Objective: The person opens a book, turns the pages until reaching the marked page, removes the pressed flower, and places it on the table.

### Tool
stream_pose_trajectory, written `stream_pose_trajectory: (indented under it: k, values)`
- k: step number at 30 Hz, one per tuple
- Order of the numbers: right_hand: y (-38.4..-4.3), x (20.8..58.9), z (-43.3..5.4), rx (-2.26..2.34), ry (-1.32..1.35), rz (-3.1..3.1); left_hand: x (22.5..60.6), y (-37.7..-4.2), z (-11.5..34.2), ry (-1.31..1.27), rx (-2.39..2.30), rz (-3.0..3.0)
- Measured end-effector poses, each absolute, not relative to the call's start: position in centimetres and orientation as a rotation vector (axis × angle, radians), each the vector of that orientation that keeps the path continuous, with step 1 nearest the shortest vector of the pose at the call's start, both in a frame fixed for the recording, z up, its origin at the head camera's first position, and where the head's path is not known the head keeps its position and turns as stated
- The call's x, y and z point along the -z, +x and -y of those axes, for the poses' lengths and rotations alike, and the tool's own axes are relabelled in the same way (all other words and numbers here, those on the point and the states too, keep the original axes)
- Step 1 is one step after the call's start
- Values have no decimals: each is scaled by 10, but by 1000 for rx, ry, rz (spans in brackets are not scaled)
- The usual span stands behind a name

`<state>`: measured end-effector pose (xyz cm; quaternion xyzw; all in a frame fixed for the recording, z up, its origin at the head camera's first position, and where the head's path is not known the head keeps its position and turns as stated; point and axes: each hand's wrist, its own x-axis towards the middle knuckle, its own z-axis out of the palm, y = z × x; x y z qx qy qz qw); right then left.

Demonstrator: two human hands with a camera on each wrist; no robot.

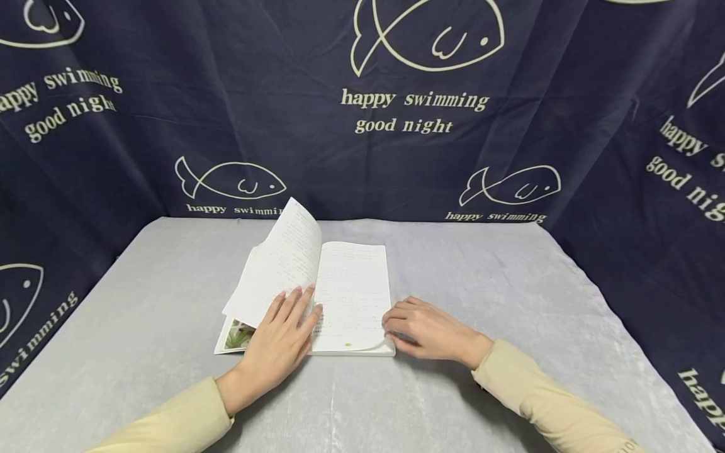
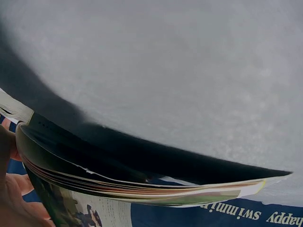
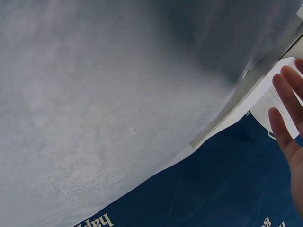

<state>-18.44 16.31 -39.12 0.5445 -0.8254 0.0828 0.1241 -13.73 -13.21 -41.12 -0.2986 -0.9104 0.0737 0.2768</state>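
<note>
An open book (image 1: 352, 283) lies on the table, its printed right page bending up at the lower right corner. Over its left side and near the spine rests my left hand (image 1: 283, 333), fingers stretched out across the paper. Left pages (image 1: 283, 264) stand partly raised and slanted, with a green picture (image 1: 239, 333) showing beneath them. My right hand (image 1: 427, 330) pinches the lifted page corner (image 1: 386, 345) between thumb and fingers at the book's right edge. The right wrist view shows its other fingers (image 3: 284, 94) spread beside the curved page; the thumb is hidden there.
A grey cloth-covered table (image 1: 481, 270) surrounds the book. Dark blue curtains (image 1: 317, 113) with fish drawings and lettering hang behind and on both sides. In the left wrist view the book's fanned page edges (image 2: 142, 191) rise above the tabletop.
</note>
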Motion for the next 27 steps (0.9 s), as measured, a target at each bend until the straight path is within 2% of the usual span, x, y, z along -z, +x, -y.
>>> stream_pose_trajectory:
  k: [27]
  values:
    - [-186,391,-162,-340,1610,2298,415,-135,131,-786,-95,2517]
